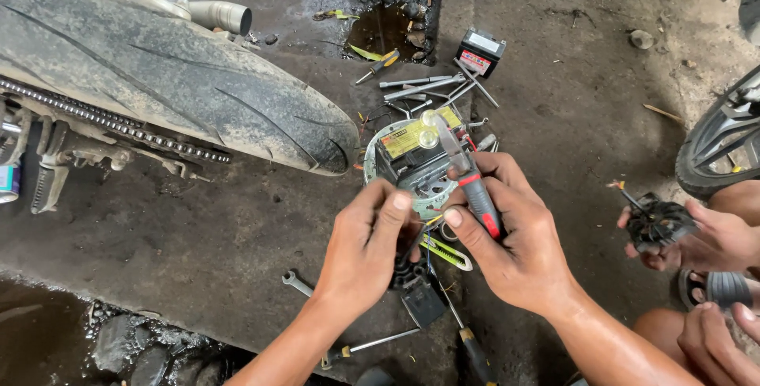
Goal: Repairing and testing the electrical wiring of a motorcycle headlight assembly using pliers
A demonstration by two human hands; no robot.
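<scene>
My right hand (518, 231) grips pliers (475, 188) with red and black handles, the metal jaws pointing up over a small black battery with a yellow label (408, 147). My left hand (368, 247) pinches thin wires beside the pliers, above a black plastic connector (413, 279). Under the battery lies a round pale metal plate (378, 142) on the dirty concrete floor.
A motorcycle rear tyre (174, 69) with chain (119, 125) and exhaust pipe (222, 15) fills the upper left. Loose tools (431, 85) and a second battery (481, 51) lie beyond. A wrench (297, 283) and screwdrivers (473, 350) lie near me. Another person's hand holds a black part (661, 224) at right, near a wheel (716, 144).
</scene>
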